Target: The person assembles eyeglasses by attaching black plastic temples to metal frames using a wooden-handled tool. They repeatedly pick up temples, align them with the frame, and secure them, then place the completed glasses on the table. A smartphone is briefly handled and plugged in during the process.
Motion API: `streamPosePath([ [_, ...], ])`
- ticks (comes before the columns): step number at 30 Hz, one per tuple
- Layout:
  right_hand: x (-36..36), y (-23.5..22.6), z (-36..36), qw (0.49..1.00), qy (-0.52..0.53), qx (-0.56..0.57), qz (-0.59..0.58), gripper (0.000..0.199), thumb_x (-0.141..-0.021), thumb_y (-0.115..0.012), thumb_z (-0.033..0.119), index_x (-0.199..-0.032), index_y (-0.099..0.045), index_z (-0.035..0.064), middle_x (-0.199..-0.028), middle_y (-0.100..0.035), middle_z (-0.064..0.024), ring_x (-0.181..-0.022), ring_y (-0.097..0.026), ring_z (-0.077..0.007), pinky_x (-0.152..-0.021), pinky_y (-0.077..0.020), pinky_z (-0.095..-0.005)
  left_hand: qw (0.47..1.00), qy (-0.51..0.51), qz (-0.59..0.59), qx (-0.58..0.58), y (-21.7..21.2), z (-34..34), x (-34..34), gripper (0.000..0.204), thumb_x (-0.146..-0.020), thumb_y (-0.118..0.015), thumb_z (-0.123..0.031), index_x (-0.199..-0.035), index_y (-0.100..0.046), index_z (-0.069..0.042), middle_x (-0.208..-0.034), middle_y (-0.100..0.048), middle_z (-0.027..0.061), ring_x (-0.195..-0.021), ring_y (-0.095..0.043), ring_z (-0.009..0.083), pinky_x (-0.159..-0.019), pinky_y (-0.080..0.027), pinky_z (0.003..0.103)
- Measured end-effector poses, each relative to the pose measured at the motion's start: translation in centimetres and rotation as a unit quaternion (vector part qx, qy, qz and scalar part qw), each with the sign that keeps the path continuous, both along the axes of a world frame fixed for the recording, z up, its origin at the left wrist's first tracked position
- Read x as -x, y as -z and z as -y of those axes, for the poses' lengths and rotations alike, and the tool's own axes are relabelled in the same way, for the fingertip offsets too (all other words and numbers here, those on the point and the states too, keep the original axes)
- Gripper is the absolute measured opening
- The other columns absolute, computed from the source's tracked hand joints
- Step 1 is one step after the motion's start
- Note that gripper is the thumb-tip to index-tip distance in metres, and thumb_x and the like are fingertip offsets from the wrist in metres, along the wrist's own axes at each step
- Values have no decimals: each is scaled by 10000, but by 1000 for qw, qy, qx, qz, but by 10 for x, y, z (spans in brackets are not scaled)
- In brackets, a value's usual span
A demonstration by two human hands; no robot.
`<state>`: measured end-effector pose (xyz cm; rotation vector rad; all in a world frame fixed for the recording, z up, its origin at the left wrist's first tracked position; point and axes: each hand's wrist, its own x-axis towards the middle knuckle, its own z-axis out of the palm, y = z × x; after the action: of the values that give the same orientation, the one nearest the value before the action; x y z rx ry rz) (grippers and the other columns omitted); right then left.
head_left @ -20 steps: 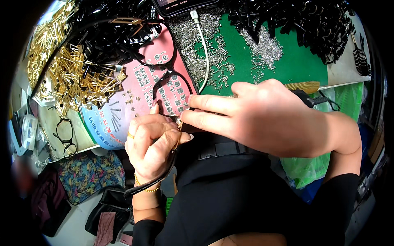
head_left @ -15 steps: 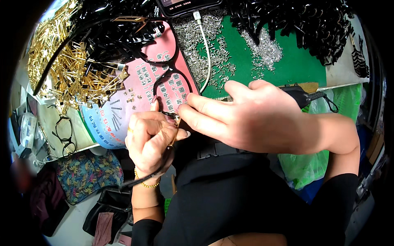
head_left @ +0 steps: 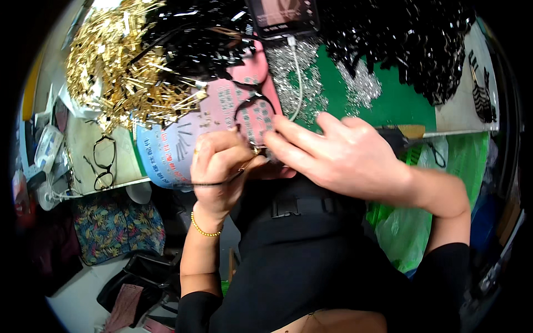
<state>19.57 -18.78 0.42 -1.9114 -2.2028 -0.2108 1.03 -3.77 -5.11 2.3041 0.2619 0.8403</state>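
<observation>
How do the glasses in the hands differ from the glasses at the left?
The held glasses are in the left hand, over the printed mat; the lying glasses rest on the pale tabletop. The held glasses are partly hidden; the lying glasses show both rims. Both have dark rims.

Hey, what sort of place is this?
Probably an eyeglass assembly workshop, judging by the held black glasses frame, the big pile of gold-coloured parts and the heaped small silver pieces.

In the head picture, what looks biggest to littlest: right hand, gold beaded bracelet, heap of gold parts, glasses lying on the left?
1. Heap of gold parts
2. Right hand
3. Glasses lying on the left
4. Gold beaded bracelet
Nearness may make the hand look bigger.
</observation>
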Motion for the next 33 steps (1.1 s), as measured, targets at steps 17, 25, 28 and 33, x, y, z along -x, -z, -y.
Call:
streamPosePath([
  [17, 36, -14, 24, 787, 142, 329, -502, 248, -901, -691, 140, -1113, -682, 13, -1077, -685, -164, -982, -678, -302, -880, -514, -344, 794, -526, -228, -204, -65, -109, 78, 298, -883, -727, -395, -901, -755, -99, -914, -673, 121, -850, -633, 311, -710, -495, 405],
  [25, 43, 11, 28, 738, 97, 314, -589, 333, -965, -627, 118, -1288, -625, 36, -1108, -643, -79, -844, -637, -149, -704, -525, -283, 767, -561, 239, 199, 40, -51, 150, 179, -1017, -572, -197, -983, -609, -25, -902, -598, 46, -758, -571, 184, -724, -487, 328],
  [28, 41, 8, 28, 588, 146, 336, -721, 308, -1011, -586, 127, -1283, -600, -16, -879, -627, -18, -567, -535, -56, -515, -438, -202, 502, -299, 296, 756, 128, -11, 170, 177, -1012, -576, -188, -956, -651, -38, -809, -620, 37, -733, -591, 177, -709, -518, 334],
  [33, 33, -5, 31, 458, 195, 271, -824, 343, -989, -633, 156, -1277, -580, -22, -675, -547, 14, -474, -508, -65, -422, -454, -243, 403, 27, 338, 850, 122, 12, 129, 268, -975, -622, -172, -1172, -673, 1, -1120, -724, 104, -998, -692, 232, -910, -568, 407],
])
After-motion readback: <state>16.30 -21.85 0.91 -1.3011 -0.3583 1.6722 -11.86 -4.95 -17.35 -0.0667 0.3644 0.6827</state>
